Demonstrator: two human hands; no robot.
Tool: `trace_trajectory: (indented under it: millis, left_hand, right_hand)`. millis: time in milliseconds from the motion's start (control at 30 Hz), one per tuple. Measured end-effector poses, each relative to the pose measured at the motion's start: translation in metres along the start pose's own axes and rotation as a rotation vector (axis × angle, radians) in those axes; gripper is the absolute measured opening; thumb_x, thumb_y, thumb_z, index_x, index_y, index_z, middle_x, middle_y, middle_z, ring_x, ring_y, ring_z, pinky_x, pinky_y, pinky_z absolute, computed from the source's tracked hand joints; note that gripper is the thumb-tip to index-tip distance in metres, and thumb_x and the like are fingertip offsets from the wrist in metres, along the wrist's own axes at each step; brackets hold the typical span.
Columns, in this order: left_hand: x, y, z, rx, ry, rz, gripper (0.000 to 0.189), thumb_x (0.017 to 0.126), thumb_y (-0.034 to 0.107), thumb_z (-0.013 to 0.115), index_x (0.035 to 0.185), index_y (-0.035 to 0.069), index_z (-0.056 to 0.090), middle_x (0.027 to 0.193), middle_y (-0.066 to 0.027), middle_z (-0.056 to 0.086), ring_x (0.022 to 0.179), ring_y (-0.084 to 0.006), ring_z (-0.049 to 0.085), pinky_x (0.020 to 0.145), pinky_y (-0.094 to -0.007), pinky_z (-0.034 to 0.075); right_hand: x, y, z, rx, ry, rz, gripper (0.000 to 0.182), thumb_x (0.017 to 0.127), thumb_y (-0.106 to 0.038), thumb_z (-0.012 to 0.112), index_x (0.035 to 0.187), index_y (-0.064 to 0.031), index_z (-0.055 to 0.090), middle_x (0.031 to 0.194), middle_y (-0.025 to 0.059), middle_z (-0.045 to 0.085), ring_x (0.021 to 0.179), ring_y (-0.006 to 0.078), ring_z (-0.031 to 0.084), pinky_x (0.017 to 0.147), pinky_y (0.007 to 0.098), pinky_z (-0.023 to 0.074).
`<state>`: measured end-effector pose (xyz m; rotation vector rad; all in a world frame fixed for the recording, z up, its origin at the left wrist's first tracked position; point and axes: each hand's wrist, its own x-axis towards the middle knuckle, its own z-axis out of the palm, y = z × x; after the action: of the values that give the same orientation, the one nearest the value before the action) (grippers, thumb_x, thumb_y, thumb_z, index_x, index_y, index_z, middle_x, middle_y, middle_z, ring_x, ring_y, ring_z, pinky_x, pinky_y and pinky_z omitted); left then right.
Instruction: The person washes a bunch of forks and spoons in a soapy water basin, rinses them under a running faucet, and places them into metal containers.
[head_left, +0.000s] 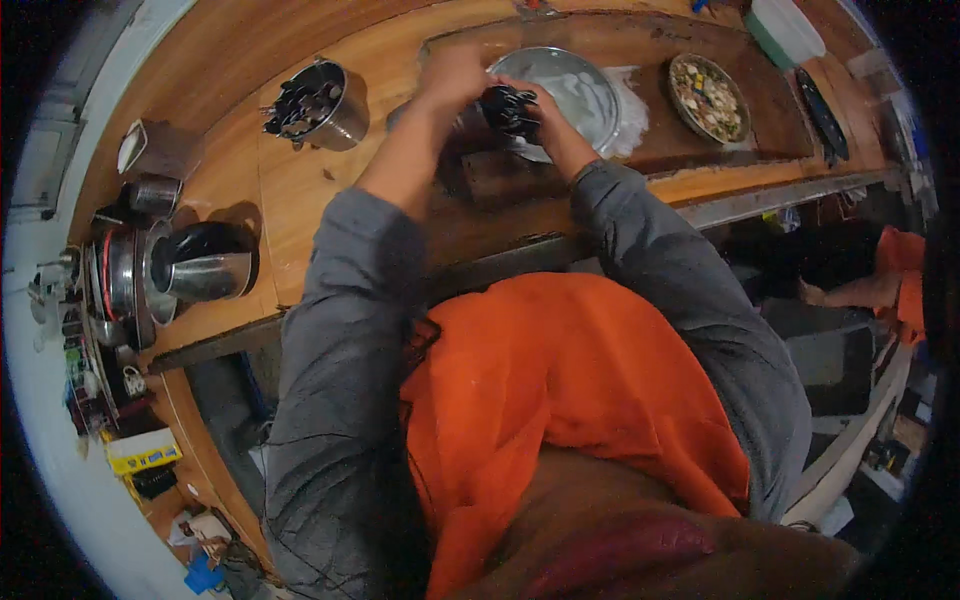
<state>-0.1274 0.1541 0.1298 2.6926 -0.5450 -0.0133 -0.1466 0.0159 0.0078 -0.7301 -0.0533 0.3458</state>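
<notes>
My right hand (551, 120) is closed around a bunch of dark, shiny cutlery-like pieces (510, 111), their ends pointing left. Close beside it, my left hand (456, 71) is motion-blurred, and its fingers are not clear enough to show whether it grips anything. Both hands are over the dark wet board (517, 180) on the wooden counter. Just behind them lies a wide round metal basin (589, 97) with whitish, foamy streaks inside. White froth or film (634, 112) spreads around its right edge. A metal bucket (341, 120) filled with similar dark-ended cutlery stands to the left.
A round bowl of mixed small pieces (709, 97) sits at right, near a pale green tub (784, 34) and a long black object (823, 116). Left are a metal jug (210, 274), a metal cup (155, 195) and stacked pans (120, 277). Another person's arm (855, 291) shows at far right.
</notes>
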Motion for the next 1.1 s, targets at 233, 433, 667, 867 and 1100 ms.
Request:
trace_trajectory:
  millis: [233, 433, 667, 867, 1100]
  left_hand:
    - [-0.057, -0.046, -0.042, -0.151, 0.166, -0.046, 0.054, 0.065, 0.008, 0.053, 0.117, 0.013, 0.045, 0.1, -0.0187, 0.055, 0.094, -0.0316, 0.052, 0.079, -0.0378, 0.042]
    - [-0.135, -0.132, -0.035, -0.63, 0.356, -0.135, 0.058, 0.063, -0.006, 0.049, 0.12, 0.005, 0.042, 0.103, -0.0119, 0.056, 0.096, -0.0173, 0.053, 0.082, -0.0247, 0.039]
    - [-0.184, -0.165, -0.048, -0.841, 0.452, -0.289, 0.054, 0.065, -0.011, 0.045, 0.117, 0.002, 0.045, 0.078, -0.0055, 0.057, 0.068, -0.012, 0.054, 0.06, -0.0215, 0.043]
    - [-0.226, -0.189, -0.093, -0.772, 0.294, -0.412, 0.037, 0.077, 0.004, 0.051, 0.114, 0.005, 0.047, 0.062, -0.0011, 0.049, 0.05, -0.0059, 0.045, 0.046, -0.0207, 0.039]
    - [-0.274, -0.245, -0.106, -0.807, 0.361, -0.46, 0.033, 0.08, 0.011, 0.049, 0.112, 0.004, 0.05, 0.065, -0.0008, 0.05, 0.057, -0.0053, 0.047, 0.053, -0.0202, 0.039]
  right_hand:
    - [0.022, -0.009, 0.057, -0.606, 0.156, -0.055, 0.025, 0.079, -0.017, 0.052, 0.097, 0.0002, 0.057, 0.09, 0.0056, 0.06, 0.078, 0.0145, 0.058, 0.071, 0.0263, 0.0444]
    - [0.005, 0.009, 0.168, -0.84, -0.029, -0.062, 0.026, 0.072, -0.019, 0.06, 0.095, -0.005, 0.06, 0.08, 0.0017, 0.06, 0.069, 0.0085, 0.054, 0.063, 0.022, 0.0417]
    - [0.028, 0.039, 0.199, -1.001, -0.283, -0.172, 0.03, 0.075, -0.021, 0.059, 0.1, -0.0035, 0.059, 0.093, 0.0042, 0.059, 0.085, 0.0098, 0.053, 0.076, 0.0232, 0.0404]
    - [0.04, -0.031, 0.165, -1.125, 0.111, -0.215, 0.032, 0.077, -0.03, 0.056, 0.099, -0.0061, 0.058, 0.1, 0.0082, 0.058, 0.096, 0.021, 0.053, 0.083, 0.0289, 0.0394]
    - [0.013, -0.029, 0.208, -1.778, 0.071, -0.413, 0.045, 0.073, -0.034, 0.059, 0.106, -0.0036, 0.052, 0.105, 0.0175, 0.054, 0.098, 0.0322, 0.051, 0.084, 0.0351, 0.0392]
